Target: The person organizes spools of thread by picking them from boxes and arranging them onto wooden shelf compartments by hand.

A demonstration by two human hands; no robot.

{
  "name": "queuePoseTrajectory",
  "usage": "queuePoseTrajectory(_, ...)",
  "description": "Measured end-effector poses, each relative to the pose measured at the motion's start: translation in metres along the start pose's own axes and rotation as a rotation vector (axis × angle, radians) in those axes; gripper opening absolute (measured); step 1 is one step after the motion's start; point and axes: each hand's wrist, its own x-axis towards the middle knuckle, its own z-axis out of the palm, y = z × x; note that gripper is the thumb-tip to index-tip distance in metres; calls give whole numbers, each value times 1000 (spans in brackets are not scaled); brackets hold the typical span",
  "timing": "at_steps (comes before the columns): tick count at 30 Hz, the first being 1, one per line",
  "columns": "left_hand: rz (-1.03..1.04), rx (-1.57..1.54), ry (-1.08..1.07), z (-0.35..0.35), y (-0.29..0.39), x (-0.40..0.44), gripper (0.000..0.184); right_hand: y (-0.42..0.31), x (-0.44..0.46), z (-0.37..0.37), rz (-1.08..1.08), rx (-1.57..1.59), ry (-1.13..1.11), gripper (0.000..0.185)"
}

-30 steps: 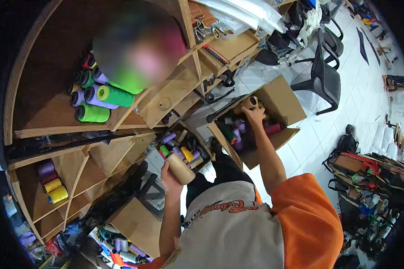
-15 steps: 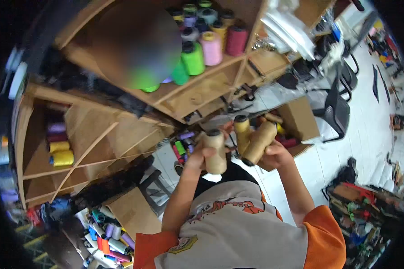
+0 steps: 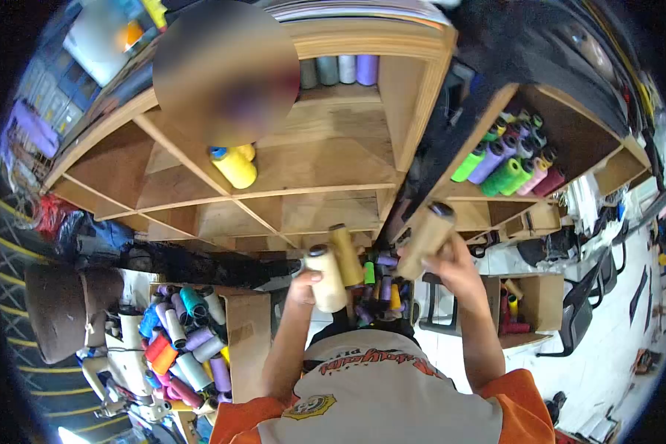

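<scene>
My left hand [image 3: 303, 287] is closed on a cream thread spool [image 3: 327, 281], held upright with a slight tilt. Right beside it is a darker tan thread spool [image 3: 346, 255], apparently in the same grip; the fingers behind are hidden. My right hand [image 3: 455, 268] grips another tan thread spool [image 3: 426, 243], slanted with its dark top end up and to the right. Both hands are in front of my body, below the wooden shelf [image 3: 340, 191], with a gap between them.
A yellow spool [image 3: 235, 169] stands in the shelf ahead. Several coloured spools [image 3: 505, 163] fill a compartment at right. Boxes of spools stand at left [image 3: 248, 333] and right [image 3: 544, 300]. More spools [image 3: 381, 292] lie below my hands. A black chair [image 3: 576, 314] is at right.
My view has swung left to face the other shelf. My hands have moved apart. The darker tan spool, earlier beside the right hand's spool, is now beside the left hand's.
</scene>
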Motion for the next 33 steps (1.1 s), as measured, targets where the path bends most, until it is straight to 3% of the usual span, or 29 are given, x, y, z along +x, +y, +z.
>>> queuePoseTrajectory(1, 79, -34, -3, -4, 10, -5, 69, -4, 15, 13, -65, -23, 61, 48)
queuePoseTrajectory(3, 144, -42, -25, -8, 29, -14, 61, -1, 60, 17, -161, -377, 89, 45)
queuePoseTrajectory(4, 182, -38, -39, -11, 35, -18, 59, -21, 72, 44, -103, -98, 28, 44)
queuePoseTrajectory(5, 221, -34, -53, -13, 41, -21, 57, -35, 86, 69, -152, -120, 94, 40)
queuePoseTrajectory(7, 263, -16, -55, -17, 45, -28, 56, -47, 127, 86, -281, -458, 136, 38)
queuePoseTrajectory(9, 290, -4, -4, -21, 44, -34, 56, -67, 161, 115, -256, -706, 299, 43)
queuePoseTrajectory(10, 286, 7, 13, -23, 46, -38, 54, -69, 186, 118, -330, -670, 277, 44)
queuePoseTrajectory(12, 263, -34, 37, -25, 44, -43, 55, -52, 248, 115, -471, -591, 232, 45)
queuePoseTrajectory(15, 229, -73, 54, -33, 44, -52, 56, -9, 352, 88, -488, -574, 231, 46)
queuePoseTrajectory(18, 269, -59, 57, -45, 47, -57, 57, 10, 405, 82, -592, -911, 347, 47)
queuePoseTrajectory(22, 297, -39, 92, -53, 53, -67, 60, 14, 407, 97, -458, -1098, 504, 56)
queuePoseTrajectory(26, 296, -44, 127, -56, 55, -71, 59, 11, 388, 120, -656, -1001, 548, 49)
queuePoseTrajectory(29, 303, -58, 112, -58, 52, -71, 61, 20, 396, 110, -546, -1063, 492, 41)
queuePoseTrajectory(33, 264, -73, 113, -68, 48, -70, 69, 29, 388, 104, -563, -1066, 445, 37)
